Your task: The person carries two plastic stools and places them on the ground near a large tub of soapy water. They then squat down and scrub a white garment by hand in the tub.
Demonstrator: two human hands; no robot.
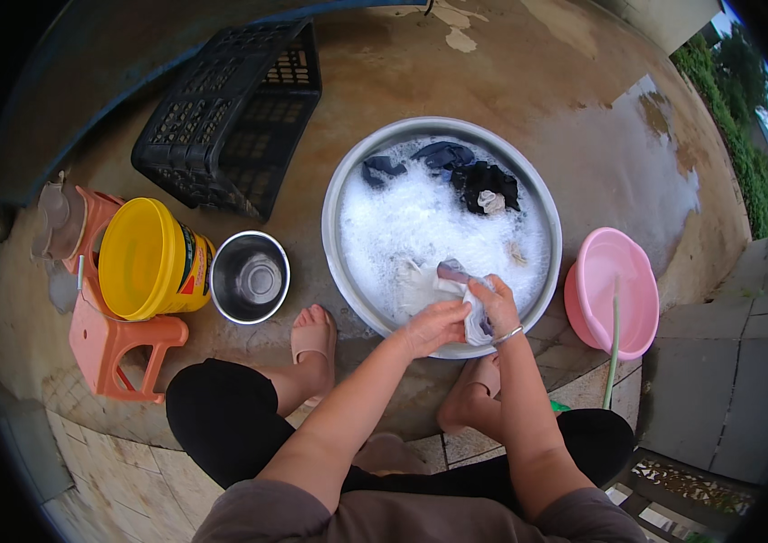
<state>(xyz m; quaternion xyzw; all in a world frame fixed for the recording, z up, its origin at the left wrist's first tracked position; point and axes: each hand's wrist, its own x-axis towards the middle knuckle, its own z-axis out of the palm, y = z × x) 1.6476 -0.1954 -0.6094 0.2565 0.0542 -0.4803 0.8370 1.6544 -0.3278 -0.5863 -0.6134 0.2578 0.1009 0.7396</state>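
A wide grey metal basin (331, 239) full of white suds (397, 217) stands on the ground before me. Over its near side, my left hand (439, 326) and my right hand (496, 307) grip a wet white cloth with purplish patches (475, 319) between them. Part of that cloth trails down towards the foam. Dark cloth pieces (443, 155) and a black cloth (482, 180) poke out of the suds at the far side, with a small pale crumpled cloth (490, 201) on the black one. What lies beneath the foam is hidden.
Left of the basin are a steel bowl (250, 277), a yellow bucket (136, 258), an orange plastic stool (102, 346) and a black plastic crate (227, 115). A pink tub (580, 298) with a green hose (613, 353) stands to the right. Wet concrete (601, 149) surrounds them.
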